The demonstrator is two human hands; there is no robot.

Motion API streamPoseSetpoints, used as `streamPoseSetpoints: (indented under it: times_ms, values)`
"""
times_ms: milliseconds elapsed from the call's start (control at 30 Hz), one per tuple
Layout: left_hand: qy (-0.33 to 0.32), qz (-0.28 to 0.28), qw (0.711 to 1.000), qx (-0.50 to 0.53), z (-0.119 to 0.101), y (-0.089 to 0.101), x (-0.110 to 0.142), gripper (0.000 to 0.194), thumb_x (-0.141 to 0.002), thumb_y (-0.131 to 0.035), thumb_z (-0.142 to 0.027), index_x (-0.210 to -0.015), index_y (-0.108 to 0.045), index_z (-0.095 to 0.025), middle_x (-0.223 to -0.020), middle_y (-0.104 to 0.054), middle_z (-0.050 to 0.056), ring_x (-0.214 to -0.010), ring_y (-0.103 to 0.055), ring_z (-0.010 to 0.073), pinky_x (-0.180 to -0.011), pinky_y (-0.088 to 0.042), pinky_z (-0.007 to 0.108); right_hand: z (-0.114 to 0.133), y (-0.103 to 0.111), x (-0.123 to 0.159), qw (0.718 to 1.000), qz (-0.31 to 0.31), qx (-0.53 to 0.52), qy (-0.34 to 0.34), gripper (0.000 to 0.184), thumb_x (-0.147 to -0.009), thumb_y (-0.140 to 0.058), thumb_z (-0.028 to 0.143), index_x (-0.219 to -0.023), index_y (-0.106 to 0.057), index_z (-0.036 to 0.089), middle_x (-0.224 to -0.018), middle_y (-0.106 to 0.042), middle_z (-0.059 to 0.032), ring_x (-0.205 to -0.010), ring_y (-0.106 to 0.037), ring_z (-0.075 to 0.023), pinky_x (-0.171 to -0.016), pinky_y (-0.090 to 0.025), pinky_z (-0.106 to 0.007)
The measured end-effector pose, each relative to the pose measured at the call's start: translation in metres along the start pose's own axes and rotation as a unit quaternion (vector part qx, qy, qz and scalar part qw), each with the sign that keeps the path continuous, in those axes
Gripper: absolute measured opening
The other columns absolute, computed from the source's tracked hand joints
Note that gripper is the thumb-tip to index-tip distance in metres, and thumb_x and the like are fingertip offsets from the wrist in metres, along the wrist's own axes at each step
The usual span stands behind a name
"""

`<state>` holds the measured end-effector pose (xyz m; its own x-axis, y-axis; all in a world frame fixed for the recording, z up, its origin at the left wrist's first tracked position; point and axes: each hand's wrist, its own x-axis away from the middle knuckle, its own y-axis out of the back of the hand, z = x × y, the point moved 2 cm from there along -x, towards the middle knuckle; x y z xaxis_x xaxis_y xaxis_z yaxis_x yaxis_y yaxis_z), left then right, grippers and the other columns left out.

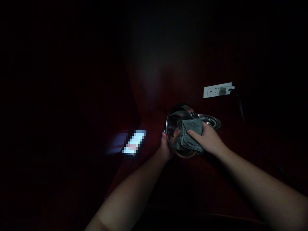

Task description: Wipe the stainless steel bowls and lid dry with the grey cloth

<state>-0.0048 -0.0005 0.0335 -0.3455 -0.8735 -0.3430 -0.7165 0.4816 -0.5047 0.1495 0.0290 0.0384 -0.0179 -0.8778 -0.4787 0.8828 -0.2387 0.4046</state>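
- Darkness is surrounding the red counter (153,141); a glowing phone (134,142) is lying left of the bowl (172,128), and a pale socket (210,91) is showing beyond.
- Left hand (166,149) is gripping the bowl's outer side, steadying its tilted opening; its far fingers are hiding.
- Right hand (210,139) is pinching the folded cloth (192,128) against the inside; flat, even pressure is suiting the curve.
- Smooth, mirror-like metal is contrasting with grey, textured fabric; a ringed, shiny disc (216,122) is sitting behind.

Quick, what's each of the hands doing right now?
Left hand: closed on the side of the metal bowl.
Right hand: holding the grey cloth inside the bowl.
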Motion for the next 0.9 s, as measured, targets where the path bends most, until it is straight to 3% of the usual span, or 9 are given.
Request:
streamPoseSetpoints:
  times_ms: [167, 567, 733, 900]
  values:
    - [0.026, 0.008, 1.000, 0.003, 0.0010, 0.0016, 0.0002, 0.088, -0.057, -0.048, -0.085, -0.109, -0.064, -0.017, -0.126, -0.060, 0.012, -0.142, -0.022, 0.0346, -0.116, -0.020, 0.048, -0.0038, 0.0005, -0.0017, 1.000, 0.003, 0.022, -0.006, 0.031, -0.081, -0.054, 0.039, -0.103, -0.059, 0.018, -0.100, -0.069, -0.0098, -0.091, -0.065, -0.0238, -0.086, -0.050, -0.042]
    - [0.028, 0.024, 0.999, 0.018, 0.0031, 0.0018, -0.0017, 0.089, -0.059, -0.049, -0.084, -0.116, -0.061, -0.016, -0.130, -0.058, 0.012, -0.141, -0.024, 0.0344, -0.114, -0.023, 0.049, -0.0032, 0.0024, -0.0032, 0.999, 0.008, 0.031, -0.013, 0.033, -0.079, -0.056, 0.038, -0.103, -0.060, 0.016, -0.100, -0.069, -0.0102, -0.089, -0.065, -0.0237, -0.085, -0.050, -0.041]
    - [0.024, 0.032, 0.999, 0.015, 0.0015, -0.0004, -0.0010, 0.089, -0.060, -0.048, -0.084, -0.116, -0.062, -0.016, -0.131, -0.057, 0.012, -0.141, -0.023, 0.0330, -0.116, -0.020, 0.045, -0.0046, 0.0023, -0.0038, 1.000, 0.008, 0.025, -0.010, 0.033, -0.078, -0.056, 0.038, -0.103, -0.061, 0.016, -0.100, -0.069, -0.0104, -0.090, -0.065, -0.0238, -0.085, -0.050, -0.041]
    - [0.030, 0.028, 0.998, 0.040, 0.0011, 0.0014, -0.0002, 0.080, -0.072, -0.041, -0.076, -0.118, -0.060, -0.013, -0.131, -0.057, 0.012, -0.142, -0.022, 0.0296, -0.116, -0.017, 0.043, -0.0014, 0.0038, -0.0031, 0.999, -0.001, 0.042, -0.004, 0.031, -0.079, -0.055, 0.036, -0.101, -0.061, 0.016, -0.097, -0.070, -0.0098, -0.086, -0.065, -0.0226, -0.082, -0.050, -0.039]
